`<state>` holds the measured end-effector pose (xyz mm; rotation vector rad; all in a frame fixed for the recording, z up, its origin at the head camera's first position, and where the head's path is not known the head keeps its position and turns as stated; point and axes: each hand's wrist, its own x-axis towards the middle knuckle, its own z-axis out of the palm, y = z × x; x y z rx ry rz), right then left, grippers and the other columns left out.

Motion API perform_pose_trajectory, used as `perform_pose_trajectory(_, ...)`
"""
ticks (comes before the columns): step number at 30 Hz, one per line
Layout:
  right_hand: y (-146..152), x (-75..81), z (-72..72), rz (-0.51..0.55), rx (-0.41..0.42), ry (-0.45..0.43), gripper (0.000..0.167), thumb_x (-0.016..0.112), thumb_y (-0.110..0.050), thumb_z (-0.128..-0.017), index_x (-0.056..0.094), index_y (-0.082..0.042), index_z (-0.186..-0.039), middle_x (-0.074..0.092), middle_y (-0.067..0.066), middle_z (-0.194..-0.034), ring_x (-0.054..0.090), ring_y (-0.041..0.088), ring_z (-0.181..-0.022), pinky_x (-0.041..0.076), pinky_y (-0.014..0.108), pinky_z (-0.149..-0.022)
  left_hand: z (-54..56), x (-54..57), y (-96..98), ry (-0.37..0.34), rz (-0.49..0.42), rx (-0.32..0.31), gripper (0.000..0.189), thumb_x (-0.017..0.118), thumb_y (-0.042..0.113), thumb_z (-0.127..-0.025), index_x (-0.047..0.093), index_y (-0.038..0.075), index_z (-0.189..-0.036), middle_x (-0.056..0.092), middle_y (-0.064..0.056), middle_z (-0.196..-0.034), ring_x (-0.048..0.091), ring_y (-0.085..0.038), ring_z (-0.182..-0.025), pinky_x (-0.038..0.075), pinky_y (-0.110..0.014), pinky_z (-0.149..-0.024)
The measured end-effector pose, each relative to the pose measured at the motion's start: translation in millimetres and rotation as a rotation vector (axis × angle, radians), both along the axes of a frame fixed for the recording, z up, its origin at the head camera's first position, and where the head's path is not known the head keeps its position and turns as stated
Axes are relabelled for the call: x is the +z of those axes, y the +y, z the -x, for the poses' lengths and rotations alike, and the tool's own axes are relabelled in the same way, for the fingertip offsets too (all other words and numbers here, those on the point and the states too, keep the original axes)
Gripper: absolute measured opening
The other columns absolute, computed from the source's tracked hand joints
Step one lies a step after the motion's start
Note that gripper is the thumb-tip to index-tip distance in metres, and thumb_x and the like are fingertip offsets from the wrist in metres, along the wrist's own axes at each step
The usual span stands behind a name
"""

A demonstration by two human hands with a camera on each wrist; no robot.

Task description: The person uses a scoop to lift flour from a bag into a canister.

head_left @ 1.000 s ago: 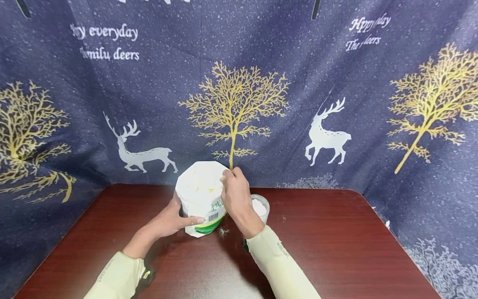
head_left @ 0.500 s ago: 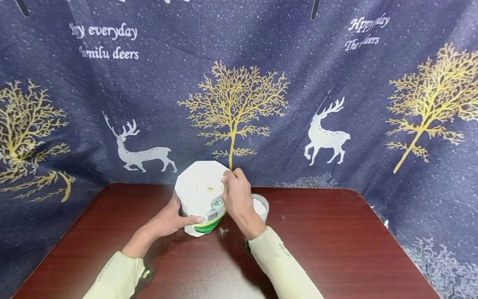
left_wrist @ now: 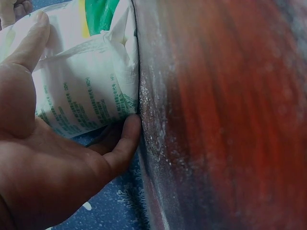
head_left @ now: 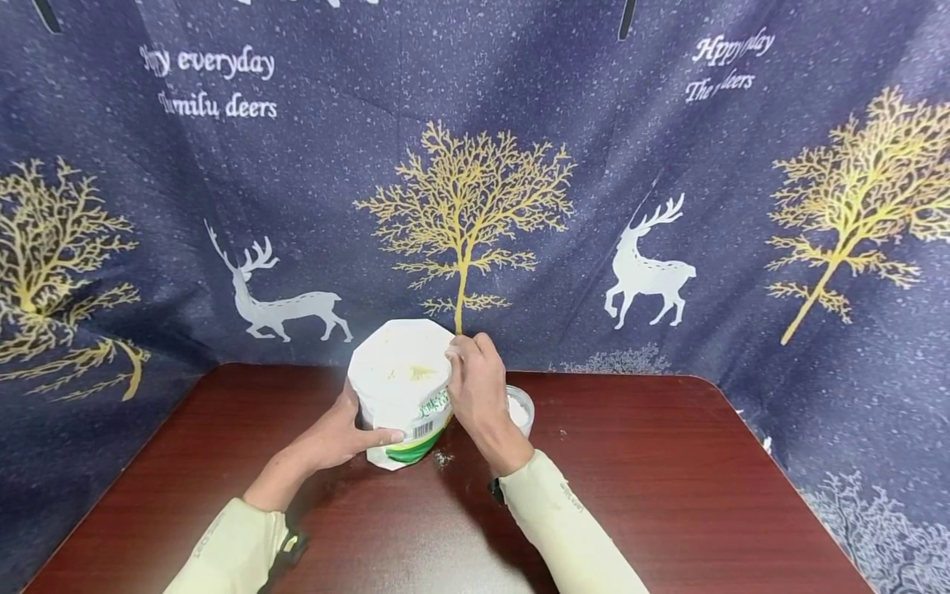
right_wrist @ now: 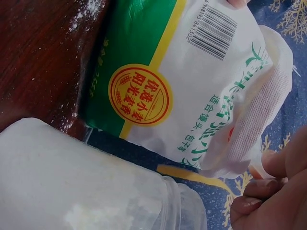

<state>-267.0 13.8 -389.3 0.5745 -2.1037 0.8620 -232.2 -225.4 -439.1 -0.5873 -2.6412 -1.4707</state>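
Observation:
A white flour bag (head_left: 397, 351) with green and yellow print stands upright on the table, its wide top facing the head camera. My left hand (head_left: 334, 437) grips its left side, thumb across the front; the left wrist view shows the fingers low by the bag's base (left_wrist: 79, 88). At the upper right rim, my right hand (head_left: 478, 392) pinches the bag's edge, seen closely in the right wrist view where the fingers (right_wrist: 268, 191) curl at the mouth. Beside the right forearm stands a clear jar (right_wrist: 168, 206) holding white powder, partly hidden in the head view.
The red-brown wooden table (head_left: 653, 478) has white powder (head_left: 443, 459) spilled near the bag's base. A dark blue cloth (head_left: 519, 82) printed with deer and golden trees hangs directly behind the table.
My right hand has shifted slightly right with the bag's edge pinched, and now covers more of the jar. My left hand and the bag's body stay in place.

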Motion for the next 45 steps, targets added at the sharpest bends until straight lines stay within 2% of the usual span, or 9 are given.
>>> perform_pose_trajectory(9, 3, 1.9, -1.0, 0.040, 0.031, 0.007, 0.014, 0.068, -0.007, -0.101, 0.073, 0.004, -0.109, 0.054, 0.011, -0.084, 0.049, 0.021, -0.067, 0.052, 0.036, -0.066, 0.9, -0.3, -1.1, -0.013, 0.001, -0.001, 0.124, 0.093, 0.033, -0.083, 0.002, 0.017, -0.165, 0.032, -0.016, -0.159, 0.033, -0.034, -0.149, 0.019, -0.066, -0.122)
perform_pose_trajectory(16, 4, 6.1, -3.9, 0.088, 0.063, -0.003, 0.012, 0.069, -0.005, -0.100, 0.074, 0.003, -0.107, 0.058, 0.012, -0.086, 0.055, 0.025, -0.073, 0.053, 0.037, -0.070, 2.9, -2.4, -1.8, -0.007, -0.017, -0.016, 0.124, 0.094, 0.032, -0.082, 0.002, 0.021, -0.165, 0.033, -0.014, -0.159, 0.032, -0.033, -0.149, 0.018, -0.067, -0.122)
perform_pose_trajectory(24, 8, 9.4, -7.4, 0.113, 0.066, 0.025, 0.011, 0.069, -0.002, -0.099, 0.073, 0.002, -0.108, 0.060, 0.011, -0.086, 0.058, 0.025, -0.075, 0.053, 0.038, -0.069, 3.4, -2.2, -1.6, 0.019, -0.032, -0.032, 0.125, 0.095, 0.029, -0.082, 0.002, 0.019, -0.165, 0.032, -0.014, -0.159, 0.030, -0.032, -0.149, 0.018, -0.067, -0.121)
perform_pose_trajectory(39, 19, 15.6, -14.8, 0.154, 0.093, 0.074, 0.012, 0.072, -0.005, -0.097, 0.073, 0.001, -0.107, 0.059, 0.011, -0.082, 0.051, 0.023, -0.070, 0.048, 0.040, -0.065, 3.4, -3.4, -2.3, 0.017, -0.026, -0.027, 0.121, 0.095, 0.030, -0.082, 0.005, 0.021, -0.163, 0.034, -0.013, -0.157, 0.032, -0.032, -0.148, 0.019, -0.066, -0.121)
perform_pose_trajectory(45, 25, 16.9, -18.4, 0.163, 0.098, 0.090, 0.011, 0.072, -0.004, -0.097, 0.073, 0.001, -0.106, 0.057, 0.009, -0.080, 0.047, 0.020, -0.067, 0.045, 0.037, -0.063, 2.9, -1.3, -1.7, 0.007, -0.020, -0.032, 0.119, 0.094, 0.030, -0.083, 0.007, 0.021, -0.163, 0.035, -0.013, -0.157, 0.033, -0.034, -0.148, 0.019, -0.068, -0.121)
